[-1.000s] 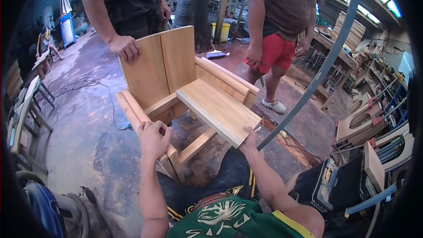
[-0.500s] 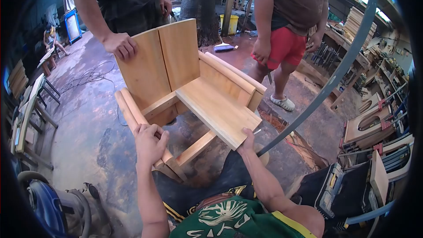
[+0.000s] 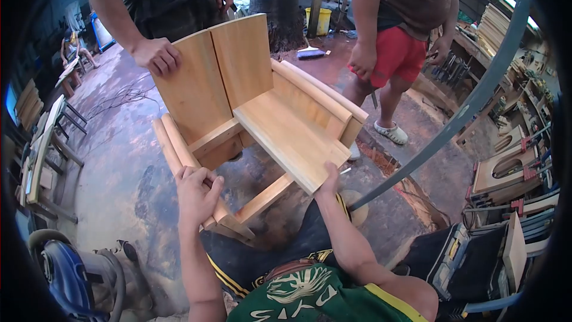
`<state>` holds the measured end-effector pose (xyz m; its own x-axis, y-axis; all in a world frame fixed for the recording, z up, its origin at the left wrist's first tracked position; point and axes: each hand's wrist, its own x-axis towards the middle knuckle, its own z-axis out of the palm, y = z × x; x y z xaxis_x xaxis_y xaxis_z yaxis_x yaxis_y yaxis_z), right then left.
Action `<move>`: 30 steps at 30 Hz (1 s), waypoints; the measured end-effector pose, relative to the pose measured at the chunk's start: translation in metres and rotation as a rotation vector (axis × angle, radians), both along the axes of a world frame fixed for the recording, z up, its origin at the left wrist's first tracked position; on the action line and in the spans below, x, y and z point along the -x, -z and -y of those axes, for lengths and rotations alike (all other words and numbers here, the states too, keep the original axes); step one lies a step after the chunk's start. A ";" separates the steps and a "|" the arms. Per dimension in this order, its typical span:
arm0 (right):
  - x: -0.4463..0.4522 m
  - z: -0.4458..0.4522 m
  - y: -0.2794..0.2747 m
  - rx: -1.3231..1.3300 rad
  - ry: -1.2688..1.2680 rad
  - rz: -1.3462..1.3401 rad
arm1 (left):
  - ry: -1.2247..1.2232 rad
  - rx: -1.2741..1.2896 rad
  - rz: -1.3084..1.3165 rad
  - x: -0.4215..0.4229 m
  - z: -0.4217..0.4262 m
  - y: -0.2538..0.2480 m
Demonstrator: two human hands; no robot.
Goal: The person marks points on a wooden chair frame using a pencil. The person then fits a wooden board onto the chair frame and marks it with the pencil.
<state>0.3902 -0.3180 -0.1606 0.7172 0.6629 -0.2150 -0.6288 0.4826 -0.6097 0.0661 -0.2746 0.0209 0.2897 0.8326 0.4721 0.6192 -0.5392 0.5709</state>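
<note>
A wooden armchair frame (image 3: 247, 62) stands before me, its tall back made of two panels with a dark seam between them. My left hand (image 3: 199, 194) curls over the front of its left armrest (image 3: 173, 143). In my right hand (image 3: 326, 180) is the front end of a wide seat board (image 3: 292, 134), thumb on top and fingers hidden underneath. That board lies lengthwise over the right part of the seat opening, its far end by the backrest. Left of it the opening shows the floor and a front rail (image 3: 265, 198).
Another person's hand (image 3: 156, 55) rests on the backrest's left edge. A person in red shorts (image 3: 396, 56) stands beyond the right armrest. A grey hose-like strip (image 3: 441, 128) crosses the right side. A blue vacuum (image 3: 68, 277) stands lower left; clamped wooden parts (image 3: 506, 167) are at right.
The view has shifted slightly. My right hand and the seat board have moved a little left, away from the right armrest. My left hand stays on its armrest.
</note>
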 end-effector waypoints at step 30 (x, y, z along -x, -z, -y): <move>0.015 -0.023 -0.079 0.532 -0.204 2.199 | 0.063 0.037 -0.300 -0.015 0.010 -0.003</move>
<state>0.3754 -0.2946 -0.0816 -0.0295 0.9031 0.4283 0.9679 0.1328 -0.2133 0.0809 -0.2849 0.0234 0.4635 0.8235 0.3270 0.7290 -0.5643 0.3876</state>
